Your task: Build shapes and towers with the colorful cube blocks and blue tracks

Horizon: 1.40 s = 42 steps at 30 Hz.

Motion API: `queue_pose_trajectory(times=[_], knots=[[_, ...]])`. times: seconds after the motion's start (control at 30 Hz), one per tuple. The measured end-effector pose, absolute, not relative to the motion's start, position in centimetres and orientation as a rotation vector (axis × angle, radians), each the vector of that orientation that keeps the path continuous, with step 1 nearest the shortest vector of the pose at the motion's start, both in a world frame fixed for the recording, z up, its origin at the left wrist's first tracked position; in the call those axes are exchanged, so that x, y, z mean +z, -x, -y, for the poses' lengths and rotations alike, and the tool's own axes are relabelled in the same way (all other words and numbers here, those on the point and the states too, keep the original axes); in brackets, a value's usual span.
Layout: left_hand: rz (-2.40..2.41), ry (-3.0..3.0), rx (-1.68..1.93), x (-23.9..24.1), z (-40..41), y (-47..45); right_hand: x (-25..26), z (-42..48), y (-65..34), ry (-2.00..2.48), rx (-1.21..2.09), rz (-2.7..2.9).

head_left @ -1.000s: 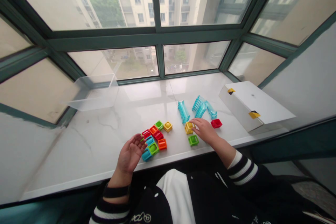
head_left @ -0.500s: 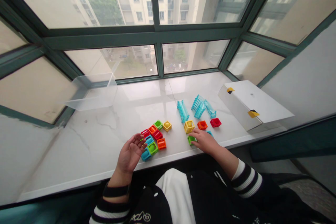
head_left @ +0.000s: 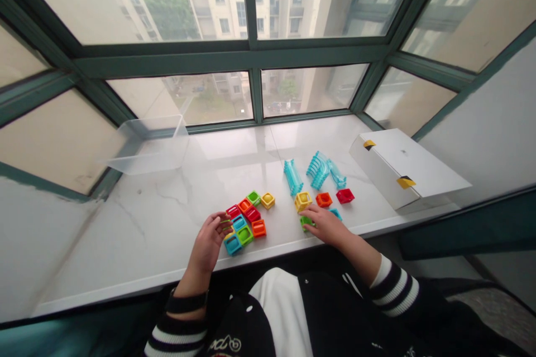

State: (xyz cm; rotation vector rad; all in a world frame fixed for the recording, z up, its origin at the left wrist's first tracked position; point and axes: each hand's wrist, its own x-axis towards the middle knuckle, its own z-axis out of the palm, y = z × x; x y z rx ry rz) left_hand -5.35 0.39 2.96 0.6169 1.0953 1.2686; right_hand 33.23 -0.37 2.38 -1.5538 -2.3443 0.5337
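My left hand [head_left: 208,240] is at the left side of a cluster of colourful hollow plastic blocks, its fingers loosely bent and apart, with nothing visibly gripped. Next to its fingertips are a blue block [head_left: 233,244] and a green block [head_left: 245,235]; its fingers partly cover a yellow block. Red, orange and more blue blocks make up the rest of the cluster. My right hand [head_left: 325,226] is over a green block [head_left: 306,223], thumb and fingers apart, and hides part of it. Just beyond its fingertips sits a yellow block [head_left: 302,201].
Clear blue ribbed track pieces [head_left: 293,177] lie behind the right-hand blocks. An orange block [head_left: 324,199] and a red block [head_left: 345,196] lie further right. A white box [head_left: 410,167] stands at the right, a transparent bin [head_left: 151,163] at the back left. Windows enclose the white sill.
My left hand has turned from palm-up to more sideways, its fingers curling toward the cluster's left edge. The right hand and blocks stay in place; the view has shifted slightly.
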Motion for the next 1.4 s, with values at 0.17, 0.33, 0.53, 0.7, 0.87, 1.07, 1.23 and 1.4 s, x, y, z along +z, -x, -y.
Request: queue_pose_trajectory(times=[0.17, 0.33, 0.53, 0.7, 0.87, 1.07, 1.23, 1.4], knots=[[-1.328, -1.043, 1.255, 3.2, -0.1, 5.1, 3.4, 0.3, -31.6, 1.412, 0.559, 2.317], [-1.24, -1.29, 1.175, 3.4, -0.4, 4.0, 3.8, -0.1, -27.7, 1.292, 0.686, 2.343], [-1.181, -1.507, 1.089, 2.6, -0.7, 2.2, 3.1, -0.5, -22.5, 1.247, 0.685, 2.433], [-1.177, -1.83, 0.999, 2.8, -1.2, 1.8, 4.2, -0.9, -21.1, 1.154, 0.584, 2.351], [-1.107, -1.971, 0.927, 4.5, -2.5, 0.6, 7.2, -1.4, -20.4, 0.854, 0.45, 2.288], [-1.15, -1.802, 0.834, 5.8, -4.8, -2.0, 9.6, -0.7, -18.4, 0.567, 0.424, 2.34], [-1.357, -1.69, 0.905, 5.4, -9.2, -2.9, 9.8, 0.5, -15.8, 0.456, 0.401, 2.57], [-1.566, -1.699, 0.978, 5.4, -13.0, -2.4, 10.1, 1.4, -12.9, 0.787, 0.368, 2.573]])
